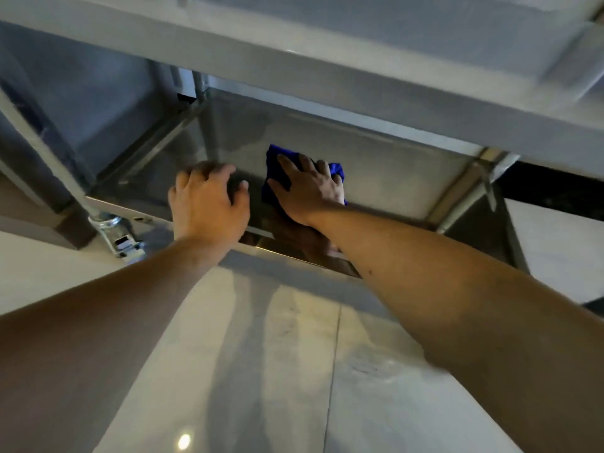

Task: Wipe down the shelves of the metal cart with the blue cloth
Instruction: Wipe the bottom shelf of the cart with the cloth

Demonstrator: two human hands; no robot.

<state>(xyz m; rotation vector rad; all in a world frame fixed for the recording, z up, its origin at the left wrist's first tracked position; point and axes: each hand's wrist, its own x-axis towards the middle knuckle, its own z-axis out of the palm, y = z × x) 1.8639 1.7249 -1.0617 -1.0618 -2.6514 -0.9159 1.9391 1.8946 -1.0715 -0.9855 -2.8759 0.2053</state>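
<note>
Head view: looking down and forward, both bare forearms reach out over the pale tiled floor (294,371) into the lowest level of the metal cart (392,103).
Right arm: stretched long from the lower right corner, forearm crossing over the shelf's front lip, wrist nearly straight.
Right hand (310,188): palm down, flat on the blue cloth (336,170), fingers spread and pointing away towards the back of the shelf; it presses down on the cloth, no pinch.
Left arm: comes in from the lower left, rising to the same front edge, wrist bent a little.
Left hand (209,197): just beside the right one and apart from it, palm down with fingers loosely curled and parted, on the bottom shelf (408,184) near its front lip; nothing is in it, and whether the fingertips bear on the metal is hard to tell through the blur.
Blue cloth: deep blue, bunched and rumpled, lying on the bottom shelf near the middle of its front part; a corner pokes out past the fingertips at top left, another fold shows at the right by the little finger, the rest is hidden under the palm.
Bottom shelf: brushed steel, dull grey, with a shiny front lip that mirrors the right forearm.
Upper shelf (294,60): pale underside and rim span the top of the frame, blurred.
Caster (117,237): shiny wheel bracket under the cart's near left post, resting on the floor.
</note>
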